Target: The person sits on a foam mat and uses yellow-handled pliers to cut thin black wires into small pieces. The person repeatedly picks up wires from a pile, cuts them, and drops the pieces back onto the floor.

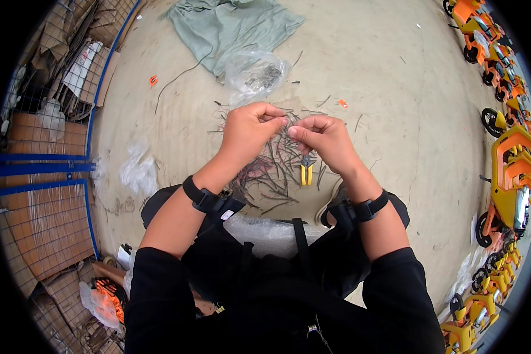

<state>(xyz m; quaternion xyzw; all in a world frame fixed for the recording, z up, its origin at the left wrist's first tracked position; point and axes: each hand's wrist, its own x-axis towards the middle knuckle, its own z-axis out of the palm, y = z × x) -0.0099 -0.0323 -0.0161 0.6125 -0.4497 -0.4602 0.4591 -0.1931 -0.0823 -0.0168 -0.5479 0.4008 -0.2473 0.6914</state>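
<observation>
My left hand [246,131] and my right hand [327,141] are close together over the floor in front of me, fingertips almost meeting. Thumb and fingers are pinched on each; whatever lies between them is too small to make out. Below them spreads a pile of dark cut wire or cable pieces [280,177], with some reddish netting-like strands [255,169] at its left. A pair of yellow-handled pliers or cutters [306,171] lies on the pile's right side, just under my right hand, jaws pointing away from me.
Beyond my hands lie a clear plastic bag [256,74] with dark bits in it and a grey-green cloth [230,26]. Blue-framed mesh cages [44,171] holding cardboard stand at left, near crumpled plastic [138,168]. Rows of yellow-orange small bikes [510,171] line the right.
</observation>
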